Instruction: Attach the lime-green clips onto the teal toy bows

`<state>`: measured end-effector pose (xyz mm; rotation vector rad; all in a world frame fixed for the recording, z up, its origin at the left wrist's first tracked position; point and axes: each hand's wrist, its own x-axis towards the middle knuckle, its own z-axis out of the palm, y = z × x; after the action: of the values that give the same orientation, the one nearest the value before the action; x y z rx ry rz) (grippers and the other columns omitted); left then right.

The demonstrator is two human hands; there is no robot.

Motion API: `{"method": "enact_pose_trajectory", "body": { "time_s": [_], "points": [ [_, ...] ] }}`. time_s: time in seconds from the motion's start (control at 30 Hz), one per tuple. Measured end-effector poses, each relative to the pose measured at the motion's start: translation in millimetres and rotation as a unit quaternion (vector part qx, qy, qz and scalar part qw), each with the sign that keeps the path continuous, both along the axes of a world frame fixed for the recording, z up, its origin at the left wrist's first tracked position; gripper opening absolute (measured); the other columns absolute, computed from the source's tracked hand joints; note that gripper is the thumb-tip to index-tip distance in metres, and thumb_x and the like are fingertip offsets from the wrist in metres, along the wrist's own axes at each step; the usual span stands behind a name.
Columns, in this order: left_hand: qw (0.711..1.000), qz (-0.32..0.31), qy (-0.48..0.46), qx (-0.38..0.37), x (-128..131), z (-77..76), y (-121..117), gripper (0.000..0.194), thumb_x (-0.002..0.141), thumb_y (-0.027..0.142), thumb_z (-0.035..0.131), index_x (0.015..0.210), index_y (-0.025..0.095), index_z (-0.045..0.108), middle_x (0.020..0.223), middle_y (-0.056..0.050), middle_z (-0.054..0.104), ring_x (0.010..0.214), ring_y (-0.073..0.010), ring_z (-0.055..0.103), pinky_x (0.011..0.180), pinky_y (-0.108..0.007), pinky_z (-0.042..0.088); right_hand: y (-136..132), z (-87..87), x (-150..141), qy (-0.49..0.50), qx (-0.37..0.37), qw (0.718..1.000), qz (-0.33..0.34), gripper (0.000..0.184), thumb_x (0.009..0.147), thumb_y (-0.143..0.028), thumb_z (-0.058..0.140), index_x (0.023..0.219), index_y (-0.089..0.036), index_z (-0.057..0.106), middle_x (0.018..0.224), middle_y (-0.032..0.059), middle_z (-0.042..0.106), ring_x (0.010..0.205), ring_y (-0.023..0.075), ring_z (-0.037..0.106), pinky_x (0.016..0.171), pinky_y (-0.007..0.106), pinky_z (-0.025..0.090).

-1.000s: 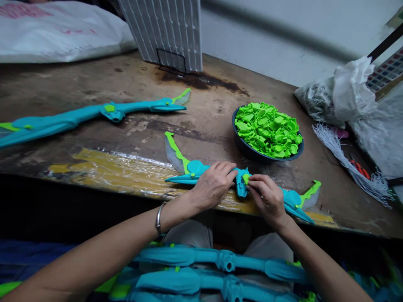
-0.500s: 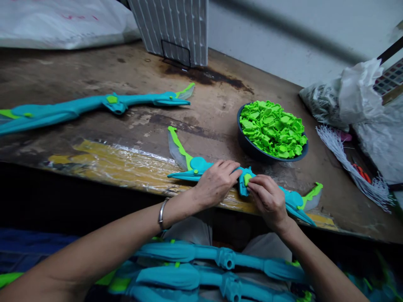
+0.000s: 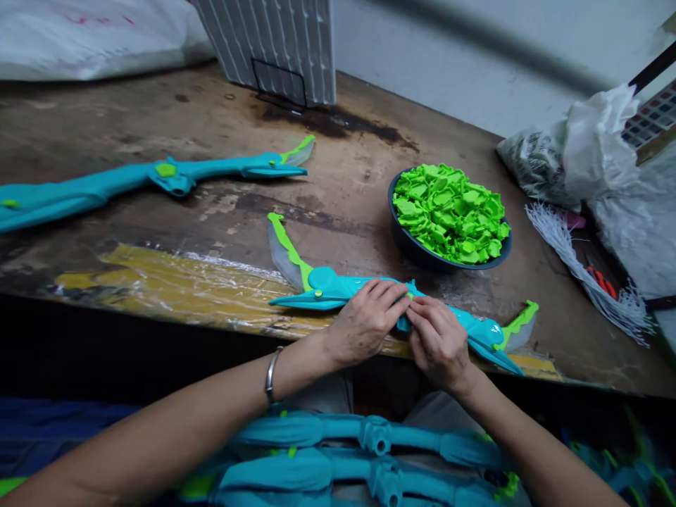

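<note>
A teal plastic toy bow [image 3: 330, 287] with green and clear blade-like tips lies along the table's front edge. My left hand [image 3: 367, 317] is closed over the bow just left of its middle. My right hand [image 3: 437, 339] is closed too, its fingertips pinching at a small green plastic piece [image 3: 410, 296] on the bow's centre block. Both hands' fingertips meet there and hide most of that piece. Beyond them stands a dark bowl [image 3: 422, 257] heaped with green plastic pieces [image 3: 454, 211] of similar colour.
Another toy bow [image 3: 211, 169] lies at the left with a green piece at its centre. Several teal bows [image 3: 311, 472] are stacked below the table edge. To the right are white ties [image 3: 575, 260], orange-handled tool [image 3: 602, 282] and plastic bags [image 3: 596, 148]. A ribbed panel [image 3: 274, 49] stands behind.
My right fingertips have moved inward against my left ones and now cover most of the green piece that showed before. The view has shifted slightly.
</note>
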<state>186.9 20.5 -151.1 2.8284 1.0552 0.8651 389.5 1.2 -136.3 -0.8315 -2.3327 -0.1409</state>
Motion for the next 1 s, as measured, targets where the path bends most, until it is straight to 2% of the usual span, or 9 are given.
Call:
{"method": "enact_pose_trajectory", "body": {
  "time_s": [0.17,0.33,0.4,0.47,0.57,0.67,0.73,0.83,1.0],
  "points": [
    [0.999,-0.01,0.023,0.021,2.4,1.6,2.8,0.032,0.095,0.007,0.048,0.122,0.007,0.066,0.127,-0.016,0.061,0.12,-0.0323,0.052,0.104,-0.047,0.044,2.3,-2.6,-0.6,-0.026,0.028,0.999,0.004,0.038,0.09,0.0,0.047,0.124,-0.01,0.061,0.107,0.0173,0.069,0.113,0.0311,0.065,0.097,0.051,0.061],
    [0.999,0.001,0.022,0.031,5.3,-0.8,1.4,0.035,0.089,0.005,0.054,0.123,0.007,0.065,0.125,-0.015,0.062,0.116,-0.031,0.054,0.104,-0.047,0.045,-3.2,8.5,-5.4,-0.076,0.056,0.996,-0.005,0.036,0.089,-0.003,0.043,0.119,-0.002,0.063,0.108,0.0215,0.07,0.109,0.0331,0.066,0.095,0.049,0.061],
    [0.999,-0.001,0.023,0.036,3.9,-1.2,0.9,0.038,0.088,0.004,0.056,0.126,0.006,0.063,0.129,-0.015,0.061,0.118,-0.0298,0.054,0.105,-0.044,0.045,-2.0,18.8,-3.5,-0.082,0.032,0.996,0.003,0.034,0.09,-0.005,0.043,0.116,-0.003,0.065,0.11,0.0215,0.07,0.106,0.033,0.068,0.093,0.048,0.062],
    [0.998,0.01,0.041,0.056,-1.4,1.5,0.1,0.043,0.089,0.003,0.059,0.132,0.004,0.059,0.133,-0.016,0.059,0.121,-0.03,0.054,0.106,-0.042,0.046,6.2,34.3,3.2,-0.06,-0.039,0.997,0.024,0.028,0.095,-0.009,0.045,0.112,-0.01,0.067,0.104,0.0149,0.073,0.096,0.0266,0.071,0.086,0.039,0.062],
    [0.988,0.102,0.094,0.074,-16.7,12.2,0.1,0.042,0.091,0.009,0.067,0.132,0.003,0.058,0.131,-0.021,0.058,0.121,-0.0365,0.053,0.106,-0.051,0.046,37.3,62.6,19.6,0.03,-0.105,0.994,-0.004,0.016,0.102,-0.017,0.054,0.108,-0.019,0.069,0.093,0.0047,0.074,0.081,0.0172,0.071,0.075,0.027,0.058],
    [0.973,0.176,0.146,0.01,-33.9,23.0,6.5,0.027,0.092,0.021,0.076,0.113,0.008,0.064,0.113,-0.018,0.062,0.103,-0.0367,0.059,0.092,-0.05,0.052,85.2,81.7,33.7,0.035,-0.051,0.992,-0.108,0.014,0.099,-0.019,0.059,0.097,-0.019,0.072,0.089,0.0052,0.071,0.08,0.0187,0.069,0.073,0.029,0.053],
    [0.97,0.167,0.177,-0.016,-42.1,25.5,13.8,0.019,0.094,0.023,0.075,0.105,0.011,0.064,0.102,-0.014,0.063,0.093,-0.0335,0.06,0.084,-0.045,0.053,116.2,85.3,36.5,-0.051,-0.04,0.983,-0.173,0.012,0.096,-0.019,0.062,0.093,-0.019,0.074,0.091,0.0068,0.069,0.084,0.0208,0.067,0.073,0.03,0.05],
    [0.965,0.134,0.225,0.02,-49.6,25.3,23.6,0.011,0.098,0.012,0.064,0.109,0.01,0.064,0.099,-0.014,0.063,0.09,-0.0315,0.062,0.084,-0.043,0.052,147.8,82.4,31.3,-0.136,-0.038,0.965,-0.223,0.005,0.091,-0.018,0.071,0.091,-0.018,0.075,0.095,0.0096,0.067,0.092,0.0252,0.064,0.077,0.033,0.048],
    [0.959,0.074,0.264,0.064,-61.0,49.1,21.6,0.016,0.099,0.006,0.054,0.109,0.01,0.065,0.097,-0.013,0.064,0.089,-0.0307,0.063,0.078,-0.04,0.052,163.9,81.5,22.4,-0.156,-0.062,0.956,-0.242,0.005,0.09,-0.019,0.073,0.087,-0.017,0.076,0.095,0.0118,0.068,0.097,0.028,0.062,0.078,0.035,0.044]
  ]
}}
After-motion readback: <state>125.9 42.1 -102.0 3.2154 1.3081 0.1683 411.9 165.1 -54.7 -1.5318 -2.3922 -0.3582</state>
